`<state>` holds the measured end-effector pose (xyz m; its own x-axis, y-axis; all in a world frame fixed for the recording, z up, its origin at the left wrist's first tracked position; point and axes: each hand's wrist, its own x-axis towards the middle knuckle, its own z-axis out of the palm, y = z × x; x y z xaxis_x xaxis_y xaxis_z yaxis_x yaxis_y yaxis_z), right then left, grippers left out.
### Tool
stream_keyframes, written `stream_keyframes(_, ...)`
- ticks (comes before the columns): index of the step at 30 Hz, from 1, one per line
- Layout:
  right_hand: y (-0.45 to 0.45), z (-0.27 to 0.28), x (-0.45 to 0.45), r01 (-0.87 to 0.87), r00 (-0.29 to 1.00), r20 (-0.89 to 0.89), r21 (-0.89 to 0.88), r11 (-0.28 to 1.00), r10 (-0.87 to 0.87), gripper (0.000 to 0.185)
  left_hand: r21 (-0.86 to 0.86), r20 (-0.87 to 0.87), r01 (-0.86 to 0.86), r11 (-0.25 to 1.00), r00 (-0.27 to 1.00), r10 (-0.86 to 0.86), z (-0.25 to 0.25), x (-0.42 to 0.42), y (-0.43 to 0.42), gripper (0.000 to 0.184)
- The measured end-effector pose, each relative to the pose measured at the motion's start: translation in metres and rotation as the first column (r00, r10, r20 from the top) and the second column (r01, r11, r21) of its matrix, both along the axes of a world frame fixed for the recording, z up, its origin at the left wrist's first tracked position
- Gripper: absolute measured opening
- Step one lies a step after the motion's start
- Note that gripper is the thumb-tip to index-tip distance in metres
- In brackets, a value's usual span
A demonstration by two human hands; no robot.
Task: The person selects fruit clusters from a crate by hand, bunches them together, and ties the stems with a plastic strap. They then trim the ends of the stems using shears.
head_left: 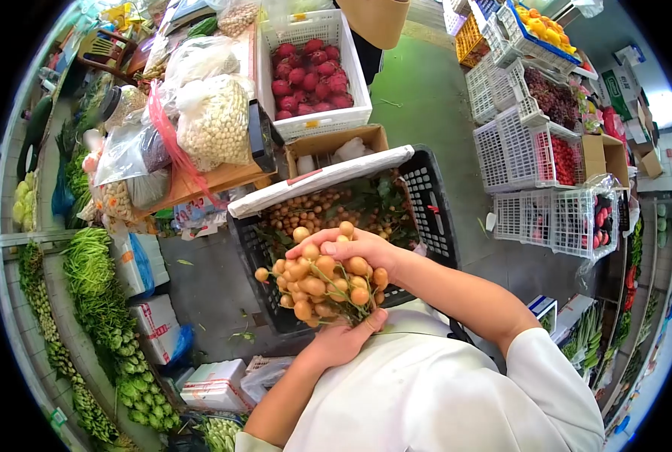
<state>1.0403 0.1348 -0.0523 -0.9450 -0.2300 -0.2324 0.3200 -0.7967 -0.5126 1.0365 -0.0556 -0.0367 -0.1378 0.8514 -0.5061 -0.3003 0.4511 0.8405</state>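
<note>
A bunch of small round yellow-brown fruit (pixel 313 282), like longans or wampees, is held in front of my body above a black crate. My left hand (pixel 342 343) grips it from below, closed around the stems with the thumb along the near side. From the right, my right hand (pixel 362 250) curls its fingers over the top of the same bunch; some fingertips are hidden among the fruit. Beneath lies the black crate (pixel 434 207), holding more such fruit with green leaves. A white foam board (pixel 321 181) lies across its far rim.
Beyond the crate stand a cardboard box (pixel 377 138) and a white crate of dragon fruit (pixel 362 83). Bagged goods (pixel 215 124) cover a table at upper left. Stacked white crates (pixel 505 173) rise at right. Leafy vegetables (pixel 99 301) line the left shelf.
</note>
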Motion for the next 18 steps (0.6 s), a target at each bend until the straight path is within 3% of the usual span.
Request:
stream_keyframes(2, -0.003, 0.0, 0.001, -0.015, 0.999, 0.031, 0.003, 1.0, 0.015, 0.048, 0.009, 0.001, -0.002, 1.0, 1.0, 0.002, 0.006, 0.0, -0.001, 0.03)
stream_keyframes(4, -0.004, 0.008, 0.003, -0.027, 0.998, 0.062, 0.011, 1.0, 0.027, 0.049, -0.004, 0.149, -0.089, 0.996, 0.985, 0.089, 0.014, -0.002, 0.0, 0.028)
stream_keyframes(7, -0.003, 0.016, 0.003, -0.071, 0.995, 0.076, 0.16, 0.985, 0.059, 0.047, 0.017, 0.218, -0.086, 0.996, 0.973, 0.081, 0.023, -0.007, 0.006, 0.025)
stream_keyframes(12, -0.008, 0.014, 0.004, 0.019, 0.97, 0.239, 0.063, 0.998, -0.033, 0.045, 0.045, 0.281, -0.116, 0.992, 0.955, 0.099, 0.016, -0.002, 0.007, 0.02)
stream_keyframes(14, -0.007, 0.003, 0.002, 0.035, 0.903, 0.429, -0.062, 0.997, -0.004, 0.046, -0.066, 0.541, -0.313, 0.947, 0.787, 0.297, 0.008, 0.002, 0.005, 0.015)
stream_keyframes(16, -0.007, -0.018, 0.001, 0.015, 0.863, 0.505, -0.026, 1.0, 0.0, 0.056, -0.07, 0.564, -0.34, 0.938, 0.762, 0.318, -0.003, -0.001, 0.007, 0.012)
stream_keyframes(18, -0.004, -0.039, 0.006, 0.022, 0.811, 0.584, 0.042, 0.999, -0.042, 0.064, -0.172, 0.653, -0.431, 0.886, 0.623, 0.43, -0.018, -0.003, 0.012, 0.011)
